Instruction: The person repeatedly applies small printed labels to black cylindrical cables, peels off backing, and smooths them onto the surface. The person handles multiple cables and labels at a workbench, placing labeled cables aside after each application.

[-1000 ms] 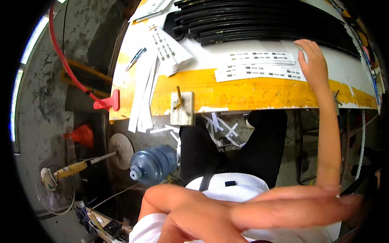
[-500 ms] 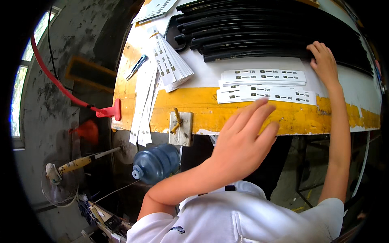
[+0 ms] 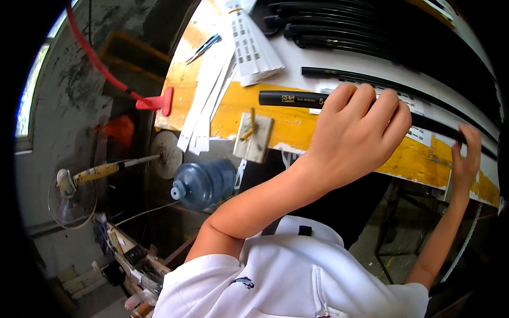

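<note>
A long black rubber-like tube (image 3: 290, 99) with pale print near its left end is held above the yellow front edge of the table. My left hand (image 3: 360, 132) is closed round it from above, a little in from that end. Farther right, my right hand (image 3: 467, 159) pinches the same tube between thumb and fingers. Just beyond it, another black tube (image 3: 339, 73) lies on the table apart from the row. White printed label strips (image 3: 419, 135) are partly covered by the tube and my left hand.
Several black tubes (image 3: 339, 40) lie side by side at the back. On the left are a fan of banded label strips (image 3: 254, 50), loose white strips (image 3: 204, 100) and a blue cutter (image 3: 204, 49). A small block (image 3: 254, 146) with a yellow screw handle sits at the table edge.
My left hand, open in the air before, has closed on a tube. My right hand has come nearer and to the right, gripping that tube. Another tube now lies apart from the row.
</note>
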`<control>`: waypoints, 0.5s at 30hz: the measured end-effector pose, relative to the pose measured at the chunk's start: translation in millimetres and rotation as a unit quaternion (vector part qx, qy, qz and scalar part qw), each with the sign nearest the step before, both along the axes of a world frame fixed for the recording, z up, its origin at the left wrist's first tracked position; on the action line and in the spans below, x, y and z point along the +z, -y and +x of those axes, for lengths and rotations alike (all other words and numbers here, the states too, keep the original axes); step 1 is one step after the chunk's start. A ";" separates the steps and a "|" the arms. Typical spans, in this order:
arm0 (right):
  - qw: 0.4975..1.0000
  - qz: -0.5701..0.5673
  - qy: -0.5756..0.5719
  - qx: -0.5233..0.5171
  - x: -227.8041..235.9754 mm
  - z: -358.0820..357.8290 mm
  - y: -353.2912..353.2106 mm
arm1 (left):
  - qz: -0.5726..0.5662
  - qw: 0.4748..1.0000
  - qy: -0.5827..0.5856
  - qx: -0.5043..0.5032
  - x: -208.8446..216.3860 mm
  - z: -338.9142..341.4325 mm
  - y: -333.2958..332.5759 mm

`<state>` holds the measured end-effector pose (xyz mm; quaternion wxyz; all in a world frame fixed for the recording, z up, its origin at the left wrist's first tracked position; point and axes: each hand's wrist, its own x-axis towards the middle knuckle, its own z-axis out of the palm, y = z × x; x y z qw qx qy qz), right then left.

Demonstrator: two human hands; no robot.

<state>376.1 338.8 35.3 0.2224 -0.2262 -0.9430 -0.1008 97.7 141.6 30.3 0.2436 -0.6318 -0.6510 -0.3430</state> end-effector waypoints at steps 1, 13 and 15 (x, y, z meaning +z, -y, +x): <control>1.000 -0.017 0.001 0.016 -2.6 8.7 4.9 | -0.004 1.000 0.012 -0.007 -5.1 -1.0 7.9; 0.995 -0.077 -0.063 -0.004 -48.7 -17.7 93.6 | -0.050 0.997 0.045 -0.028 -53.8 -11.1 62.2; 0.994 -0.075 -0.074 -0.010 -56.1 -24.9 99.8 | -0.064 0.996 0.049 -0.031 -59.9 -15.3 61.7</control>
